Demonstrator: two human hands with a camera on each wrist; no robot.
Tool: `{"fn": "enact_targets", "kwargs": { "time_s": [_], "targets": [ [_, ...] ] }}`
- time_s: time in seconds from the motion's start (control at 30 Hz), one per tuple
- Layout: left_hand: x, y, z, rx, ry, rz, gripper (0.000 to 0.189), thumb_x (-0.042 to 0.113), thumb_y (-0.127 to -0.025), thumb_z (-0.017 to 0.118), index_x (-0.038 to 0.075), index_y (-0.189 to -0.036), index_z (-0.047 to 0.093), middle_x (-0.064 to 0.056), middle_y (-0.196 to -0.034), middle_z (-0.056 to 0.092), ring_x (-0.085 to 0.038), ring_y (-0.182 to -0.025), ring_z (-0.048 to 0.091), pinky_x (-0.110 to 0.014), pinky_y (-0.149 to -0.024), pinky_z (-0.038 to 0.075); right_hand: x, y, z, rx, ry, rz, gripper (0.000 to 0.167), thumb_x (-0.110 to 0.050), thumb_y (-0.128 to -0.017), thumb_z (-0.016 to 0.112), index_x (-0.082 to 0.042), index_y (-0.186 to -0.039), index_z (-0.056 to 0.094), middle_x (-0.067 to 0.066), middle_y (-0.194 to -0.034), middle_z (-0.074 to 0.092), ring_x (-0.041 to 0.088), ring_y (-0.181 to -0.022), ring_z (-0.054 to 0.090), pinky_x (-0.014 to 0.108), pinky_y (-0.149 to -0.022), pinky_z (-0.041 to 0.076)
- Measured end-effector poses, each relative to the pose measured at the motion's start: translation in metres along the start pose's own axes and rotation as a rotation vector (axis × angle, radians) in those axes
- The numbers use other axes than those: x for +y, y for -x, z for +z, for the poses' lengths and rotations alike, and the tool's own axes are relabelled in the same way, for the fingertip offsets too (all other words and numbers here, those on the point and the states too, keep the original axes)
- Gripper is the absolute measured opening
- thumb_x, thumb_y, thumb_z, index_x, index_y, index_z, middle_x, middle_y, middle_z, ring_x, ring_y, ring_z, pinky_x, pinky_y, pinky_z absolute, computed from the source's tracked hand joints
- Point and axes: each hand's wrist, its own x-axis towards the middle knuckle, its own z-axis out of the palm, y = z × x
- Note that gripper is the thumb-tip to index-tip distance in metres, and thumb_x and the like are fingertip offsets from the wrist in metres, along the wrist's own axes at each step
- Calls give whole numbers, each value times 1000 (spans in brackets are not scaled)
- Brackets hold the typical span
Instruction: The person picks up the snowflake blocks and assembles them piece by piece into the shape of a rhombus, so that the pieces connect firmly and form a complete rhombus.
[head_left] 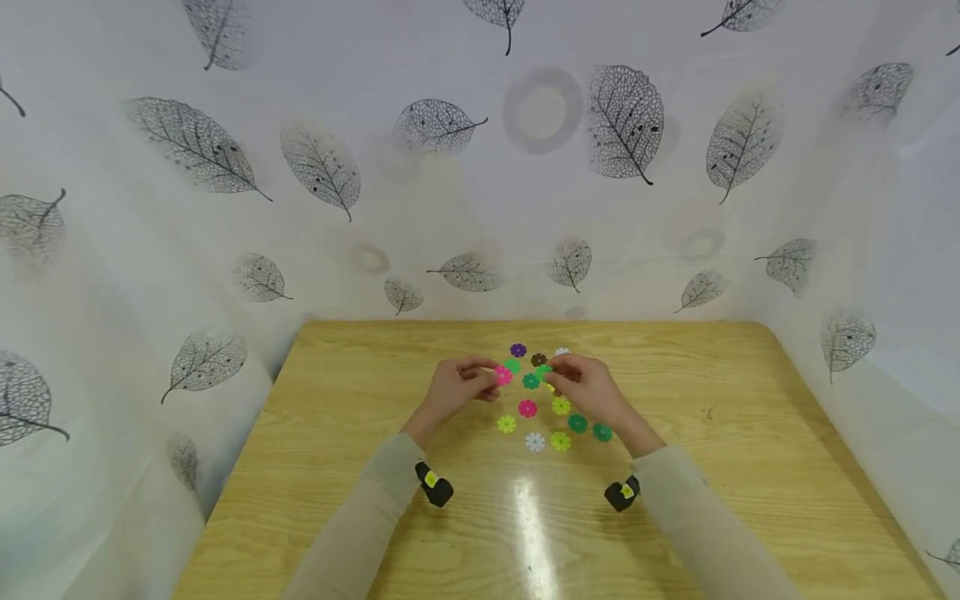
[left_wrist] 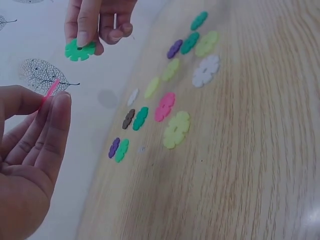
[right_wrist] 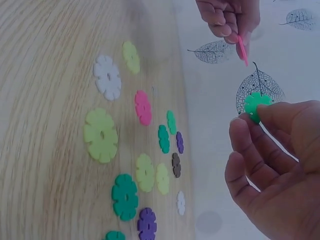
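My left hand (head_left: pixel 455 388) pinches a pink notched flower-shaped disc (head_left: pixel 503 376) between thumb and fingers, above the table. The disc shows edge-on in both wrist views. Opposite it, my right hand (head_left: pixel 588 388) pinches a bright green notched disc (right_wrist: pixel 256 105) by its rim. The two held discs are apart, with a gap between them. Below the hands lie several loose discs of the same kind, among them a pink disc (head_left: pixel 527 408), a white disc (head_left: pixel 535 442), a yellow disc (head_left: pixel 507 424) and a dark green disc (head_left: pixel 602 432).
A wooden table (head_left: pixel 315 467) carries the discs, spread around its middle and toward its back. White leaf-printed sheeting (head_left: pixel 450 200) surrounds the table at the back and both sides. Small black devices hang at both wrists.
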Motion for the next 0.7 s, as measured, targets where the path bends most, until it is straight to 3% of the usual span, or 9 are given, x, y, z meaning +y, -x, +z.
{"fn": "enact_targets", "kwargs": {
  "time_s": [0.17,0.27,0.4,0.5,0.7],
  "targets": [
    [2,-1,1,-7,-1,-1,28,3,-102,66,-9,-126,69,-43,-109,69,-12,-75,75,-40,-81,69,-5,-1,3,10,2,-31,22,-16,-104,68,-2,-121,72,10,-96,74,26,-77,71,47,-71,65],
    [3,-1,2,-8,-4,-3,28,4,-101,67,-9,-126,69,-36,-103,73,-13,-75,76,-41,-81,69,-8,-2,4,9,6,-39,22,-16,-104,68,-2,-121,72,9,-97,74,16,-75,69,41,-69,65],
    [4,-2,4,-4,4,-10,27,5,-101,67,-7,-125,71,-20,-92,78,-13,-74,76,-39,-79,69,-14,-2,6,0,10,-44,24,-15,-105,67,-1,-124,71,9,-97,74,15,-76,68,29,-66,61],
    [5,-2,5,-2,10,-13,26,5,-101,67,-5,-124,72,-16,-90,78,-13,-74,76,-37,-78,69,-18,-3,7,-5,10,-42,26,-16,-105,66,0,-126,70,9,-97,74,15,-76,67,25,-66,58],
    [8,0,6,-10,6,2,28,6,-102,66,-6,-127,70,-32,-101,75,-12,-74,76,-38,-80,69,-20,-5,9,-12,7,-58,25,-16,-105,66,-2,-126,70,11,-98,75,15,-75,68,26,-68,58]
  ]
}}
